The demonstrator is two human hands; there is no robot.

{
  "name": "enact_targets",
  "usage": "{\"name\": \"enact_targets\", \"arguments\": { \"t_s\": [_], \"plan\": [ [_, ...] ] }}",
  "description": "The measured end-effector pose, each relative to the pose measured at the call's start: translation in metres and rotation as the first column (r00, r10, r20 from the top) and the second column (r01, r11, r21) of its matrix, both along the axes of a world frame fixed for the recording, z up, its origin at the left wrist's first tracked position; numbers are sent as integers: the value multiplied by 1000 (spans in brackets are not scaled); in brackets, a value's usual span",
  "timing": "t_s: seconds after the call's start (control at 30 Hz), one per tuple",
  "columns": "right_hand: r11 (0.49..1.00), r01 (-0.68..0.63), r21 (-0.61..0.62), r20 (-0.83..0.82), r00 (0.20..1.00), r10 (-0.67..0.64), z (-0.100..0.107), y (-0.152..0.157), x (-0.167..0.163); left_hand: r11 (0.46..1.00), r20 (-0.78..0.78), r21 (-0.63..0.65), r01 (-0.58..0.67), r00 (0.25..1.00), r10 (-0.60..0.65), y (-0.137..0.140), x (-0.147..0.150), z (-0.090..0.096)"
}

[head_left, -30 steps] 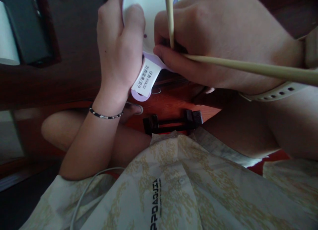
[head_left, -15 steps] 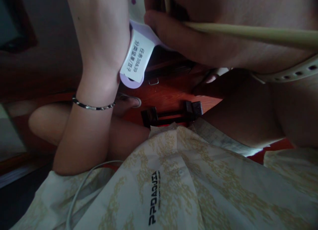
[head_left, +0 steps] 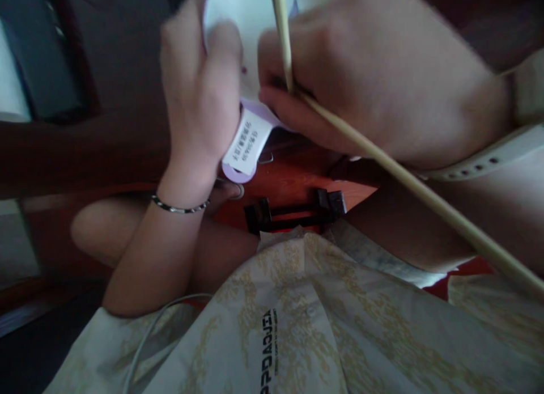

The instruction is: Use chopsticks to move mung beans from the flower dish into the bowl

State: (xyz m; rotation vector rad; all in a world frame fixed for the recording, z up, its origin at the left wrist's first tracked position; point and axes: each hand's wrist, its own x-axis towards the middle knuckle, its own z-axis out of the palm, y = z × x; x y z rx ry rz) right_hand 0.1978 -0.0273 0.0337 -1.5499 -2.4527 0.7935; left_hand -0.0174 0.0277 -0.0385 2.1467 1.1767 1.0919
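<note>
At the upper middle is a white tray [head_left: 250, 65] with small coloured marks, a lavender edge and a lavender handle tab. A printed paper label [head_left: 245, 142] is stuck across that tab. My left hand [head_left: 202, 82] is closed on the tray's left side, thumb over its white surface. Wooden chopsticks [head_left: 408, 181] are gripped in my right hand [head_left: 340, 71], which is over the tray's right part. One stick runs back to the lower right, and another points up past my fingers. The top of the picture cuts off the tray's far part, and my right hand covers more of it.
Below are my legs and patterned shirt [head_left: 306, 314]. A pale cable [head_left: 147, 331] runs over the shirt at lower left. On the reddish wooden floor [head_left: 289, 178] stands a black bracket-like object [head_left: 297, 210]. A dark surface lies at left.
Both hands and the tray sit lower in view, showing more of the tray. The rear chopstick has swung from nearly level to sloping down to the right.
</note>
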Motion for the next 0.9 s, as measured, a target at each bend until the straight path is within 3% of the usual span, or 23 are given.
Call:
{"name": "enact_targets", "arguments": {
  "t_s": [0.03, 0.07, 0.2, 0.33, 0.9],
  "plan": [
    [978, -138, 154, 113, 986, 121, 6, 3, 0, 997, -20, -29, -76, 997, 75, -5, 6, 12],
    [959, -190, 209, 156, 975, 159, 10, 4, 0, 985, -75, -87, -146, 987, 140, -11, 10, 20],
    [943, -193, 272, 121, 979, 165, 3, 2, -2, 963, -135, -133, -236, 967, 218, -30, 15, 27],
    [944, -191, 270, 81, 981, 175, -5, 2, -2, 952, -170, -160, -262, 957, 235, -31, 14, 26],
    [958, -168, 232, 40, 986, 163, -8, 2, -3, 944, -178, -220, -246, 962, 209, -31, 11, 28]
  ]
}}
